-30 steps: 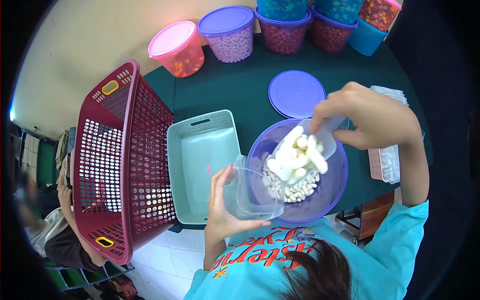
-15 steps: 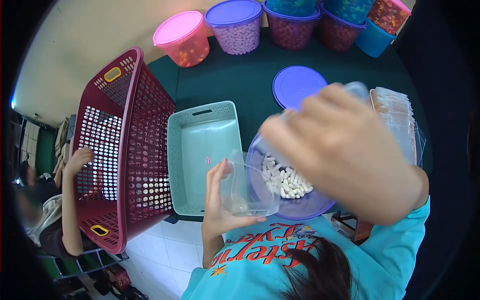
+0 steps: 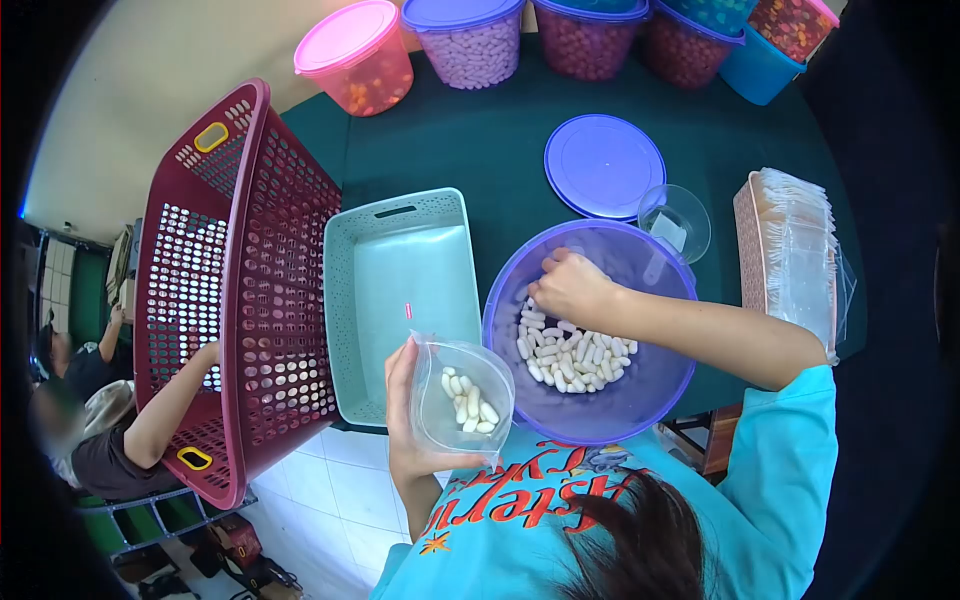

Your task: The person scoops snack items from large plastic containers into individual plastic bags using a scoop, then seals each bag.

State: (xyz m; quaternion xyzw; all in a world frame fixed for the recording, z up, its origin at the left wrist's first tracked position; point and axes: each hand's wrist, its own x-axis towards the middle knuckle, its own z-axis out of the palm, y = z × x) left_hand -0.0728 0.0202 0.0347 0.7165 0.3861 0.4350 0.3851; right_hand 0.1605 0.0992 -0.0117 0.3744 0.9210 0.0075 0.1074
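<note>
My left hand (image 3: 402, 405) is closed on the side of a clear plastic pouch (image 3: 503, 385), its mouth facing up. Several white oblong pieces (image 3: 470, 404) that look like candies lie in the pouch. To the right stands a purple round tub (image 3: 655, 375) with a heap of similar white pieces (image 3: 575, 362) at its bottom. Inside the tub, my right hand (image 3: 575, 290) has its fingers curled down at the heap's upper left edge; what they hold is hidden. A clear cup with a handle (image 3: 690, 215) sits at the tub's upper right rim.
A pale green basket (image 3: 400, 285) stands left of the tub, beside a large maroon laundry basket (image 3: 262, 290). Behind are a purple lid (image 3: 605, 165) and several filled tubs (image 3: 465, 50). At right, a pink basket (image 3: 752, 245) holds clear pouches. Another person's arm (image 3: 172, 410) reaches the maroon basket.
My right hand, raised and blurred before, has come down into the tub. The pouch has tipped upright toward me, and white pieces now show in it. The clear cup now shows fully beside the tub.
</note>
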